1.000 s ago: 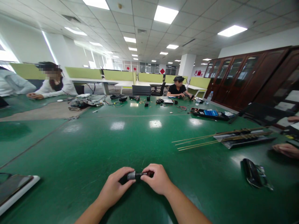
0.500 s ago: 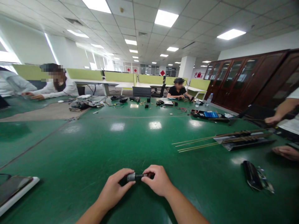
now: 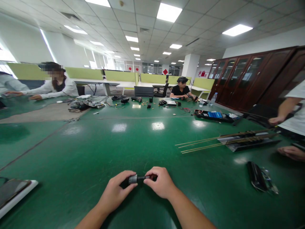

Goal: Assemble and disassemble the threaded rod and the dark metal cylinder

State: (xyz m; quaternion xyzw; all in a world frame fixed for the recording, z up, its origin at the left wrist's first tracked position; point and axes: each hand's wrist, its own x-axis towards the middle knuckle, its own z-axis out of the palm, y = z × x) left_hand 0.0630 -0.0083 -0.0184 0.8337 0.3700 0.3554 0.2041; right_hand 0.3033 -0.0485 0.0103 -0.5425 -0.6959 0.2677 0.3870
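- The left hand (image 3: 114, 192) pinches the silvery end of a small dark cylindrical part (image 3: 136, 178), thumb under and fingers curled over it.
- The right hand (image 3: 160, 183) pinches the thin dark stub at the part's other end, fingers pressed together.
- The part sits between both hands, just above the green bench (image 3: 95, 149), at 6 o'clock in the view.
- Judged from this grip, turning works best with the left hand holding firm, the right twisting in line with the axis, wrists low.
- Thin rods (image 3: 202, 143) lie at 2 o'clock, well apart; a dark pouch (image 3: 256, 175) lies at 4 o'clock.
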